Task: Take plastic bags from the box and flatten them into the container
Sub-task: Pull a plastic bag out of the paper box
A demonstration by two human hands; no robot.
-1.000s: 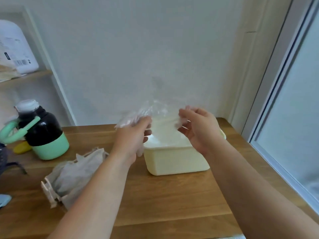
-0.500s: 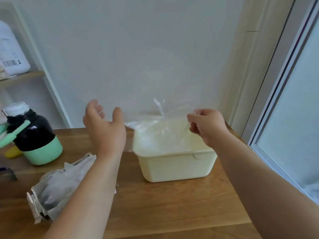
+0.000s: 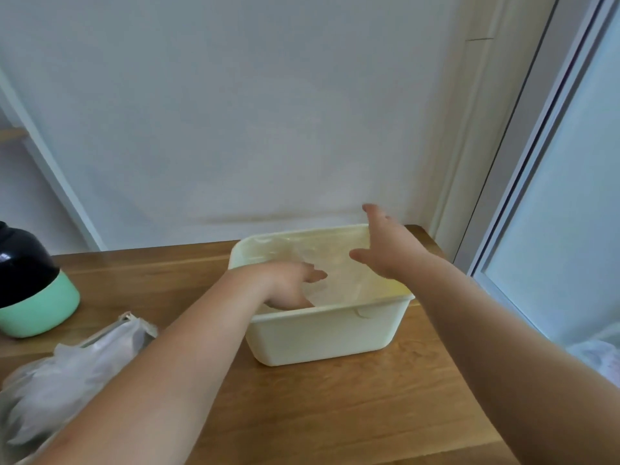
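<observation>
Clear bag (image 3: pixel 339 263) lies in cream container (image 3: pixel 318 335) under flat left hand (image 3: pixel 288 286); right hand (image 3: pixel 389 251) hovers spread

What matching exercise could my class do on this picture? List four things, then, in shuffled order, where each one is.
Things
1. left hand
2. right hand
3. black jug with a mint-green base
4. pale box stuffed with clear plastic bags

Places
A. fingers spread, over the container's right rim
B. front left of the wooden table
C. down inside the cream rectangular plastic container
D. far left of the table, nearer the wall

Pairs: 1-C, 2-A, 3-D, 4-B
</observation>
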